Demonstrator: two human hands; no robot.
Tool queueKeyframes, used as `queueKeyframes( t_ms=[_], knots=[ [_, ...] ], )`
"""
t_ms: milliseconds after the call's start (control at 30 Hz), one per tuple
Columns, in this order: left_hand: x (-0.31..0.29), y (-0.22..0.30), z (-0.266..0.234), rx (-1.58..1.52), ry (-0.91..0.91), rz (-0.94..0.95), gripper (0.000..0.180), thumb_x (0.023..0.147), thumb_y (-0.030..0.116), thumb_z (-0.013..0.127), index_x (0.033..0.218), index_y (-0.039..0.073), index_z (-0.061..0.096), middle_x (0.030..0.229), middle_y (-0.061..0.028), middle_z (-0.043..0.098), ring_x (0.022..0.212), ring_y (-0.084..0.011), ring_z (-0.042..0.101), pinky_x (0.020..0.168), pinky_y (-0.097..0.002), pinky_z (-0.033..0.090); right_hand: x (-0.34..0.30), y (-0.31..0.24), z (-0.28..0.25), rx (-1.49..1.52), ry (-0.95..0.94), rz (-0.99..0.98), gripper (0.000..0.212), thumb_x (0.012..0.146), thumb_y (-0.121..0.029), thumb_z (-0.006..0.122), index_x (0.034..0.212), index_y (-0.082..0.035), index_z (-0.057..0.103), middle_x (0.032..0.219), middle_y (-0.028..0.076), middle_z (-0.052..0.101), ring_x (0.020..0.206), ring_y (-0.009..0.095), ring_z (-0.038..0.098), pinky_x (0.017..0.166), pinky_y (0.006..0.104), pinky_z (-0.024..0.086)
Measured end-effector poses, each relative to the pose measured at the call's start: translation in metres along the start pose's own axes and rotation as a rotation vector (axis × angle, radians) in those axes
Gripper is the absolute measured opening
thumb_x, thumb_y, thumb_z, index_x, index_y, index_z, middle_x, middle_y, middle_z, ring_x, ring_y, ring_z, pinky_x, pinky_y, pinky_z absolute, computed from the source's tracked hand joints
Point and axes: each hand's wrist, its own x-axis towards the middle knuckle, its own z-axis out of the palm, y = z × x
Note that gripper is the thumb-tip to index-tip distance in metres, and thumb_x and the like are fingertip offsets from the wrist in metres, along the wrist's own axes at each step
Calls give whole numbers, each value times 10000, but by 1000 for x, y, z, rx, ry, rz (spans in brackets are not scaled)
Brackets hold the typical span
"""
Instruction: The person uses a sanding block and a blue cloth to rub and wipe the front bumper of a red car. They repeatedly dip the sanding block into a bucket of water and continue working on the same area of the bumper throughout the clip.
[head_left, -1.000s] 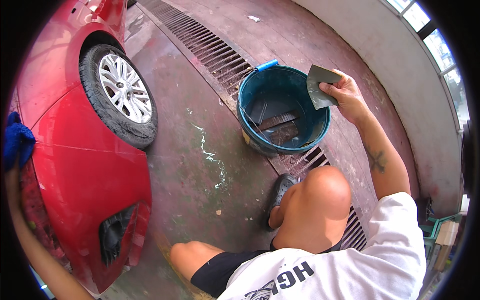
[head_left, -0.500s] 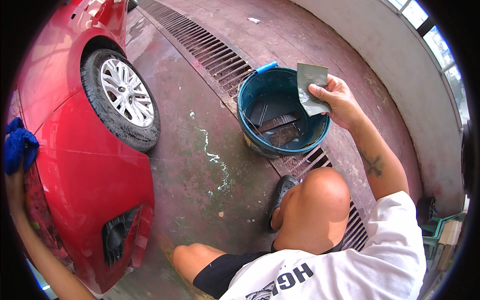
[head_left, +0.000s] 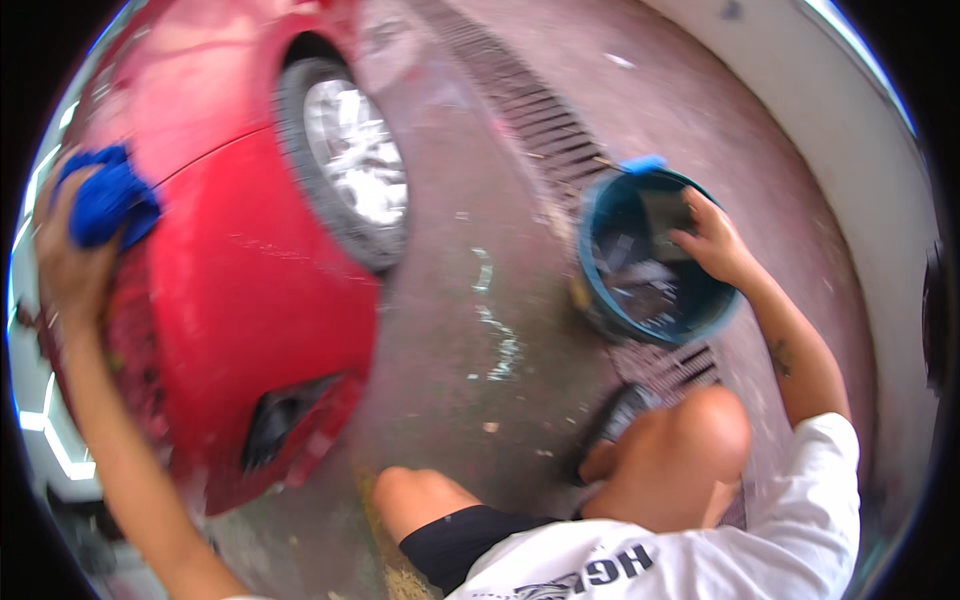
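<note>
At the far left, my left hand (head_left: 78, 265) is closed around a blue microfibre cloth (head_left: 110, 200), which rests at the edge of the red car panel (head_left: 250, 300). My right hand (head_left: 715, 240) reaches over a teal bucket (head_left: 590, 285), thumb and fingers apart. Just beyond its fingertips, inside the bucket, a grey-green sandpaper sheet (head_left: 662, 222) shows, smeared by motion; it looks loose from the hand. Dark flat pieces (head_left: 640, 280) lie in the water below it, too blurred to name.
The car's front wheel (head_left: 355, 150) stands beyond the panel. A floor drain grate (head_left: 545, 120) runs behind and under the bucket, whose blue handle grip (head_left: 642, 164) is at its far rim. My bent knees (head_left: 715, 430) are close by, and a pale wall (head_left: 800, 60) curves along the right.
The sandpaper sheet, pinched in my right hand above the rim before, is now down in the bucket with the fingers spread. My left hand comes further into view with the cloth; the view has swung left.
</note>
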Motion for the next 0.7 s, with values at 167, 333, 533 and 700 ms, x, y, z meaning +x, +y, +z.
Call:
queueKeyframes(
  t_ms=[167, 333, 533, 700],
  knots=[
    [26, 57, 20, 96, 113, 16, 546, 712, 146, 932, 1228, 159, 753, 1448, -95, 682, 1361, -372, 596, 1192, -496, 450, 42, 138, 29, -1200, -423, 19, 318, 895, -68, 678, 1186, -149, 779, 1317, 129, 712, 1289, 334, 661, 1041, 476, 557],
    [14, 57, 1, 190, 56, 3, 625, 634, 84, 952, 1222, 176, 762, 1430, -103, 686, 1349, -385, 602, 1174, -513, 477, 47, 197, 131, -1046, -476, 153, 336, 920, -233, 721, 1188, -60, 825, 1386, 189, 728, 1345, 379, 658, 1138, 509, 521],
    [13, 54, 2, 193, 66, 62, 595, 662, 102, 958, 1225, 168, 776, 1389, -118, 709, 1319, -377, 624, 1172, -497, 462, 61, 247, 125, -866, -704, 315, 537, 857, -350, 745, 1170, 84, 787, 1335, 306, 729, 1266, 403, 712, 1113, 461, 555],
    [18, 49, -8, 215, 41, 91, 581, 685, 138, 968, 1233, 182, 780, 1384, -104, 713, 1313, -368, 630, 1163, -490, 465, 61, 179, 133, -748, -863, 460, 552, 831, -323, 747, 1183, 101, 780, 1353, 330, 712, 1275, 416, 709, 1106, 460, 562]
  ],
)
